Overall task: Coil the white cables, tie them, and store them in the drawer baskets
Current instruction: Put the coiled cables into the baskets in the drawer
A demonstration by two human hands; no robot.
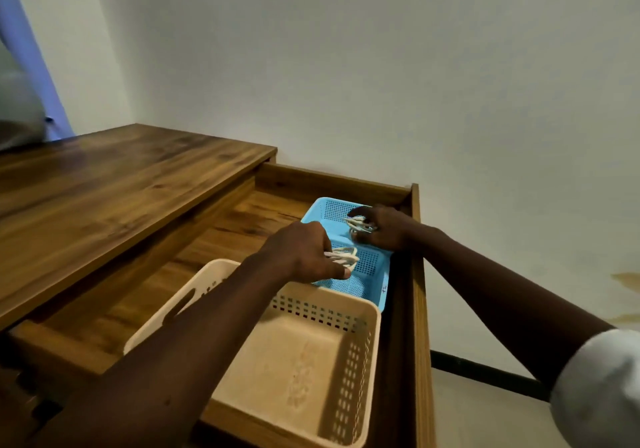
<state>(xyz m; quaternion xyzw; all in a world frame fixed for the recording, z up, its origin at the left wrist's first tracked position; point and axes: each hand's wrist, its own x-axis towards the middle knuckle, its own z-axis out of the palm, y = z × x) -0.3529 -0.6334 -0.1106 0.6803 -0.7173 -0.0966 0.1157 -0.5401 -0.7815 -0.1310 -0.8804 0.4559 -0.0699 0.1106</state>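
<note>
Over the open drawer [419,274], toward its far end, I see two coiled white cables held within the blue basket [382,291]. The left hand [304,251] pinches the near coil [344,256], long axis left to right, loops pointing right. The right hand [384,227] curls its fingers round the far coil [358,224], loops pointing left. The beige basket [294,361] sits just nearer, partly hidden by the left forearm, beside the wooden desktop [121,184].
</note>
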